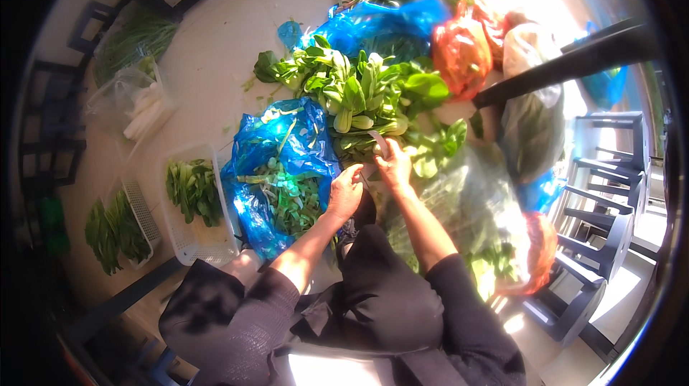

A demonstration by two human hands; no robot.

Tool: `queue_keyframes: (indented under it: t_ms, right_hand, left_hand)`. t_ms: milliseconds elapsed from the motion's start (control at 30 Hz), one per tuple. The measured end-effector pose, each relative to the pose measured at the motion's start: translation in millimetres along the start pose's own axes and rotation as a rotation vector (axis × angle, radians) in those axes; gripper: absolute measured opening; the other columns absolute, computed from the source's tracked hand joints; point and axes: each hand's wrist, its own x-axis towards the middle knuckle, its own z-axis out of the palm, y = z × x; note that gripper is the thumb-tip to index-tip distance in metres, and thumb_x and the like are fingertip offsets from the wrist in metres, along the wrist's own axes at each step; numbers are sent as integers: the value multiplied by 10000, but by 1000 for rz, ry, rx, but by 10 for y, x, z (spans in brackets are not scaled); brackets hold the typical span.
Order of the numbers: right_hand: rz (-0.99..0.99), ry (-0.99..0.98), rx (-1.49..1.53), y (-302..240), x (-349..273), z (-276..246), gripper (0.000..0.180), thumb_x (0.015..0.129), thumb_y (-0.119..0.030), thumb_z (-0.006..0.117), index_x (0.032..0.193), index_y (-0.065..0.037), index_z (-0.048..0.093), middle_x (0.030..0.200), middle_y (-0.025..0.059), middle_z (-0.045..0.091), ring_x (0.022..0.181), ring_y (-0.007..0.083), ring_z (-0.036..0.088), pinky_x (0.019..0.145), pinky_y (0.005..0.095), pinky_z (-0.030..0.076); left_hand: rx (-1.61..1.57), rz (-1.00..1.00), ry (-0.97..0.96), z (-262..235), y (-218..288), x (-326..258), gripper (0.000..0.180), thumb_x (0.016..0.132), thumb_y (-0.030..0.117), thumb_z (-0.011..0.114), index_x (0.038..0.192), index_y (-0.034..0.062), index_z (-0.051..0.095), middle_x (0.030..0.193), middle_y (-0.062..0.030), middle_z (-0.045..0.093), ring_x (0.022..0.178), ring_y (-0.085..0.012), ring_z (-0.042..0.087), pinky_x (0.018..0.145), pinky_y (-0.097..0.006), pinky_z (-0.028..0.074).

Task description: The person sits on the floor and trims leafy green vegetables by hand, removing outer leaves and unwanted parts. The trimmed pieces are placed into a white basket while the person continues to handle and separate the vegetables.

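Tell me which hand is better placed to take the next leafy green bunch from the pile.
Probably the right hand: it already touches the pile of leafy green vegetables, while the left hand rests lower by the blue plastic bag.

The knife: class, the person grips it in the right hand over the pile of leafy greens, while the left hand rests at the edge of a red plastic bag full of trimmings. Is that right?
One detail is wrong: the bag at the left hand is blue, not red, as the head view shows. The rest stands: the right hand grips the knife over the pile of leafy greens, and the blue bag holds green trimmings.
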Motion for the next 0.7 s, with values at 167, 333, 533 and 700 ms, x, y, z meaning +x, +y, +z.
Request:
queue_keyframes:
  t_ms: [167, 333, 533, 700]
  right_hand:
    - [-81, 81, 149, -417, -381, -232, 560, 767, -187, 800, 1274, -79, 590, 959, 121, 704, 796, 230, 682, 724, 324, 549]
    - [-383, -37, 42, -708, -11, -653, 601, 783, -334, 801, 1273, -78, 566, 1028, 181, 677, 854, 325, 687, 716, 380, 550]
    - [202, -253, -904, 263, 470, -1225, 397, 778, -341, 772, 1048, -79, 645, 966, 139, 637, 813, 358, 664, 709, 430, 563]
    - [21, 51, -667, 115, 5, -1379, 301, 767, -181, 736, 1051, -116, 657, 1022, 130, 652, 832, 318, 686, 703, 420, 560]
  left_hand:
    - [120, 159, 40, -62, 282, -2, 882, 714, -3, 715, 1493, 45, 303, 1492, -222, 391, 1423, -369, 316, 1166, -418, 299]
    - [-532, -206, 90, -92, 83, 136, 447, 841, 42, 736, 1249, -1, 560, 1125, -58, 661, 1012, -138, 618, 897, -280, 496]
    - [-523, -209, 144, -85, 14, 20, 411, 769, 55, 677, 1165, 16, 575, 981, -39, 626, 860, -135, 596, 803, -279, 496]
    - [-805, -488, -77, -129, 151, -84, 385, 836, 142, 761, 1157, 37, 577, 770, -39, 628, 763, -151, 633, 704, -307, 520]
